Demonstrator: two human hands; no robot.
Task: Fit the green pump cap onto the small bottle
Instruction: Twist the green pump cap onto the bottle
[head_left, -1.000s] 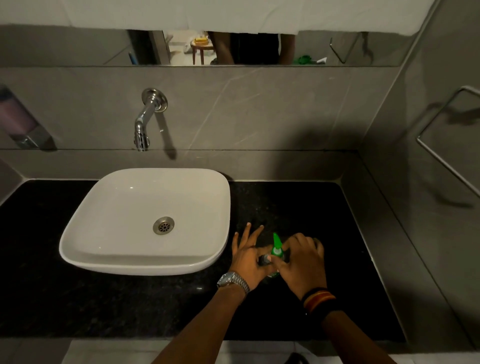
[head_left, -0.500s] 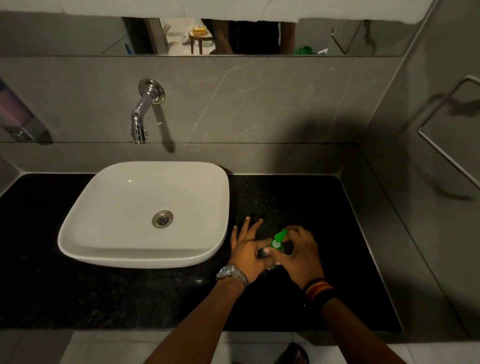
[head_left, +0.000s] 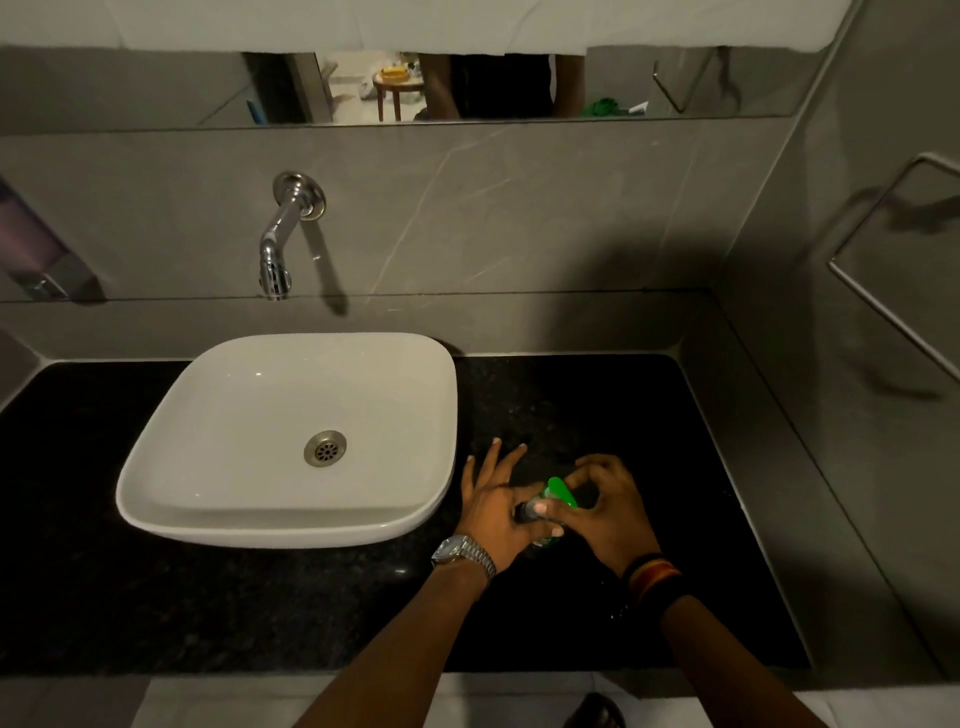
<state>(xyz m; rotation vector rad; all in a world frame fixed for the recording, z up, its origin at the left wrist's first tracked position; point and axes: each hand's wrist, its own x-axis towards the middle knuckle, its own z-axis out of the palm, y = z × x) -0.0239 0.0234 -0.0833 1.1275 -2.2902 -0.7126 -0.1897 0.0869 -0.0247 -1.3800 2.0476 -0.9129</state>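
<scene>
The fingers (head_left: 597, 470) of the right hand (head_left: 615, 519) are curled closed around the green pump cap (head_left: 560, 491), which is pinched between thumb and fingertips just above the dark tabletop (head_left: 649, 415), to the right of the white basin (head_left: 291, 431). The small bottle (head_left: 527, 512) is gripped low down by the left hand (head_left: 493, 506): the thumb and forefinger are wrapped about it, while the remaining fingers are spread and pointed away toward the wall. Only a dark sliver of the bottle is shown between the two hands, so whether its base rests on the tabletop cannot be told.

The relation on which the coming move is judged to turn is the alignment of the two parts. The cap is seen tilted, its green top leaning up and to the right, and its lower end is directed down and to the left toward the bottle's neck, where the two hands are touching. The bottle's long axis appears to be roughly upright, though most of it is hidden. The cap is therefore thought to be at the neck but not yet squared to it; how far it is seated cannot be made out. The right hand is the nearer one to the cap, and the straightening and twisting would most likely be done by it, with the bottle steadied by the left.
</scene>
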